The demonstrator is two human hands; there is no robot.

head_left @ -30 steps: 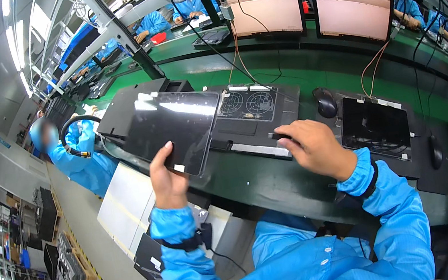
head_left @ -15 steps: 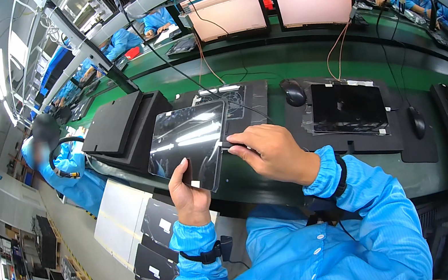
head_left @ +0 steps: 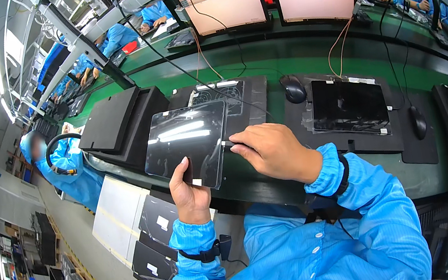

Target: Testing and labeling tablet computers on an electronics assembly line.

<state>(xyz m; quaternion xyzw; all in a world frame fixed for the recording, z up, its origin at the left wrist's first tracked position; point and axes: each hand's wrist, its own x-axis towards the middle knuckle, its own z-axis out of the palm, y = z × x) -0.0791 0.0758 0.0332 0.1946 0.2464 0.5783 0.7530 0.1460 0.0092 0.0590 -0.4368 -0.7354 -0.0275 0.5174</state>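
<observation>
A glossy black tablet (head_left: pixel 187 142) is lifted off the bench, tilted toward me. My left hand (head_left: pixel 189 194) grips its lower edge from beneath, thumb on the glass. At the tablet's right edge my right hand (head_left: pixel 272 150) pinches a small white plug on a cable. Both sleeves are blue, and a black wrist strap sits on my left wrist. Behind the tablet lies a black fixture with a fan grille (head_left: pixel 217 94).
A second dark tablet (head_left: pixel 349 107) rests in a black tray to the right, beside a black mouse (head_left: pixel 293 89). Black foam trays (head_left: pixel 117 124) stack at the left. Two lit monitors (head_left: pixel 267 0) stand behind. A seated person in blue (head_left: pixel 62 164) works at the left; others sit farther back.
The tablet has come up off the fixture and nearer to me. My right hand shifted from the fixture's front edge to the tablet's right side.
</observation>
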